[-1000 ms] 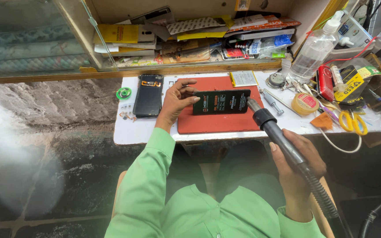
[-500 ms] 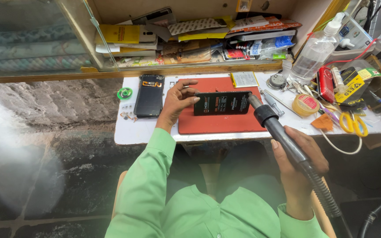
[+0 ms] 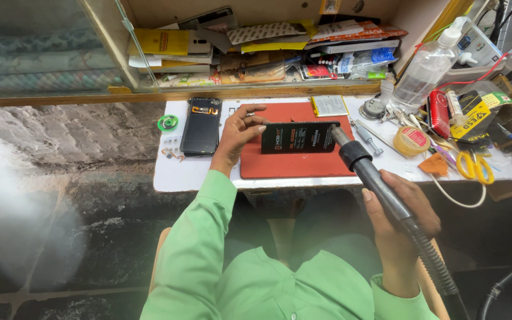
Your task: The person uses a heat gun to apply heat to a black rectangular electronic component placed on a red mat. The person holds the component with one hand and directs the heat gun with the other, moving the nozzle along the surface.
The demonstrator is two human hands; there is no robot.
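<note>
Black phone battery [image 3: 299, 137] lies flat on the red mat [image 3: 285, 163], mid-bench. Long axis runs left-right, parallel to the near bench edge.

L hand [image 3: 239, 131] sits at the battery's left end. Fingers spread and half-curled, thumb and fingertips [image 3: 260, 128] at or just touching that short edge. Looks like a steadying touch, not a wrap-around grip, but the contact itself is hard to see from this angle.

R hand [image 3: 399, 207] is near side, off the bench edge, fist closed around the handle of the hot-air wand [image 3: 367, 167]. Wand angles up-left from the hand; nozzle tip [image 3: 337, 134] is right at the battery's right end, touching or just above it, can't tell which.

Key relation: battery is bracketed end to end. L fingers at the left short edge, nozzle at the right short edge, both along the same long axis. L hand is the nearer bare hand to it; R hand reaches it only via the wand and stays well back.

Nearby: open phone body [image 3: 200, 125] lies just left of the L hand on the white bench top [image 3: 191, 175], long axis near-far. Green tape roll [image 3: 168, 122] further left. Yellow scissors [image 3: 474, 166] and clear spray bottle [image 3: 426, 68] to the right, well apart from the battery.
</note>
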